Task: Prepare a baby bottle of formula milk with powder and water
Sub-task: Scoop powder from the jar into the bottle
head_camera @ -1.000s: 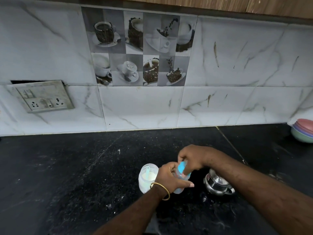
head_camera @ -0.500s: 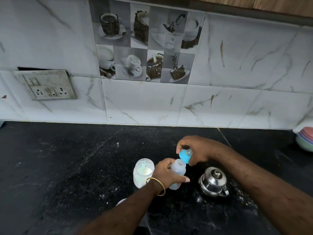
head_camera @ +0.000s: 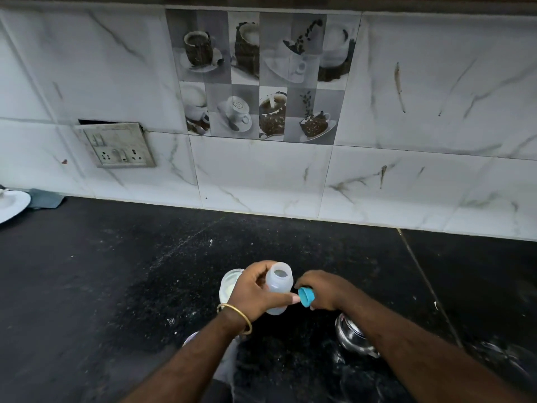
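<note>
My left hand [head_camera: 255, 295] grips a translucent baby bottle [head_camera: 279, 287] around its body, its mouth open and facing up. To its right, my right hand [head_camera: 322, 289] holds the blue bottle cap [head_camera: 305, 296], off the bottle and level with its middle. A clear jar of white formula powder [head_camera: 228, 287] stands on the black counter just behind my left hand, mostly hidden by it. A small steel kettle [head_camera: 353, 335] sits under my right forearm, partly covered.
The black stone counter [head_camera: 116, 271] runs to a white tiled wall with a switch plate [head_camera: 116, 145]. A white plate [head_camera: 11, 205] lies at the far left edge. White powder specks dot the counter.
My right hand has taken the blue cap off the bottle and lowered it to the bottle's right side. My head has turned left, so the coloured bowls at the right left the view.
</note>
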The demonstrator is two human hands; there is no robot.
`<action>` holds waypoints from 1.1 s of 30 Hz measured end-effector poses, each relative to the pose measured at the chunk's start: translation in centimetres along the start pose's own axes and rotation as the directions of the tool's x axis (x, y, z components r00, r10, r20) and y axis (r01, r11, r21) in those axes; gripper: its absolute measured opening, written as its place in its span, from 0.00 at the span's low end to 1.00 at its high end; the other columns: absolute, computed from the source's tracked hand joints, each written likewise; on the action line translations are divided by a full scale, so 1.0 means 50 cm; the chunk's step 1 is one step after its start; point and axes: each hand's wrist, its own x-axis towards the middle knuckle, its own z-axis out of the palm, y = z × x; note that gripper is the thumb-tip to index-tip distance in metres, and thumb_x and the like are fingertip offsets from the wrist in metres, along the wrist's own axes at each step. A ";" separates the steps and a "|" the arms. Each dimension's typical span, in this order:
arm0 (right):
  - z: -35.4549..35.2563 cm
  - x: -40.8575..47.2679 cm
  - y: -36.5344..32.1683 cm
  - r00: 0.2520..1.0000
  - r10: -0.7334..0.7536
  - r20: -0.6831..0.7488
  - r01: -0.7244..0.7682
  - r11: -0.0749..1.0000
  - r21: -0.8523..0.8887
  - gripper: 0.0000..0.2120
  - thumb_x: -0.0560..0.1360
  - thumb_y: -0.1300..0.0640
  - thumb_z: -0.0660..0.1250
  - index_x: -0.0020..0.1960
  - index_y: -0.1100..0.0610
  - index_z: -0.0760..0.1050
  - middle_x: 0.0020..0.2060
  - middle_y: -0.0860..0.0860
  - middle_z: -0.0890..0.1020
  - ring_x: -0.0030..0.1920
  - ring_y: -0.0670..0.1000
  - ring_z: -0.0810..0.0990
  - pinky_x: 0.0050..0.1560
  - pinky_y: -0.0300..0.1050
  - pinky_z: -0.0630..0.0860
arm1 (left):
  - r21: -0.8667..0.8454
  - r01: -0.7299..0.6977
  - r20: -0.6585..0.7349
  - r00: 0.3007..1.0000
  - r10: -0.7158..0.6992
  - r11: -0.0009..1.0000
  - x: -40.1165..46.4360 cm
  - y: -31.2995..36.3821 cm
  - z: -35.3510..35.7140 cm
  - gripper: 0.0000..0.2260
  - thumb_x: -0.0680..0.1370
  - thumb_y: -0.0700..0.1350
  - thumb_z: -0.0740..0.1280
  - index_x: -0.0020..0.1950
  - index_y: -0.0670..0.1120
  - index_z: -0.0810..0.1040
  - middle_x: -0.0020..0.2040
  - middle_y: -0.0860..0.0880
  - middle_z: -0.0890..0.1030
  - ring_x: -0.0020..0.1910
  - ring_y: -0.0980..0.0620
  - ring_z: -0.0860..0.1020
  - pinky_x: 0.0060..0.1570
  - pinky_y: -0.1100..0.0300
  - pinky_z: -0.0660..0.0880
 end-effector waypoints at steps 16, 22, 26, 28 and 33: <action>-0.081 0.072 -0.062 0.977 -0.191 -0.097 0.211 0.929 0.304 0.22 0.71 0.49 0.77 0.63 0.48 0.76 0.60 0.49 0.77 0.60 0.48 0.76 0.56 0.41 0.73 | -0.016 -0.033 -0.329 0.944 0.026 0.999 -0.008 0.087 -0.164 0.24 0.56 0.41 0.84 0.49 0.50 0.83 0.45 0.51 0.86 0.43 0.55 0.84 0.43 0.62 0.81; -0.123 0.114 -0.232 0.881 -0.432 -0.195 0.457 0.882 0.112 0.08 0.75 0.53 0.71 0.54 0.49 0.82 0.56 0.48 0.78 0.59 0.47 0.76 0.61 0.48 0.73 | 0.066 -0.019 -0.402 0.914 0.044 0.998 0.000 0.072 -0.247 0.22 0.60 0.40 0.84 0.50 0.50 0.82 0.45 0.51 0.85 0.41 0.59 0.83 0.41 0.63 0.81; -0.093 0.137 -0.276 0.913 -0.404 -0.057 0.382 0.896 -0.228 0.11 0.76 0.53 0.70 0.58 0.47 0.82 0.62 0.47 0.76 0.63 0.51 0.74 0.55 0.47 0.72 | 0.073 -0.001 -0.376 0.926 0.029 0.997 -0.004 0.040 -0.270 0.22 0.60 0.38 0.84 0.49 0.49 0.82 0.45 0.52 0.86 0.41 0.59 0.83 0.40 0.64 0.81; -0.078 0.145 -0.291 0.927 -0.374 -0.012 0.347 0.871 -0.348 0.12 0.76 0.55 0.70 0.58 0.47 0.82 0.64 0.48 0.76 0.65 0.53 0.74 0.52 0.47 0.70 | 0.062 -0.004 -0.352 0.936 0.025 0.998 -0.005 0.029 -0.282 0.22 0.60 0.37 0.84 0.50 0.48 0.82 0.44 0.52 0.86 0.41 0.59 0.83 0.40 0.65 0.80; -0.056 0.161 -0.304 0.959 -0.275 0.072 0.269 0.795 -0.545 0.16 0.78 0.56 0.65 0.64 0.48 0.79 0.64 0.50 0.76 0.66 0.57 0.73 0.55 0.51 0.72 | 0.040 -0.008 -0.274 0.961 0.019 0.999 0.006 0.012 -0.290 0.23 0.60 0.37 0.84 0.51 0.45 0.82 0.47 0.49 0.85 0.42 0.57 0.83 0.41 0.65 0.79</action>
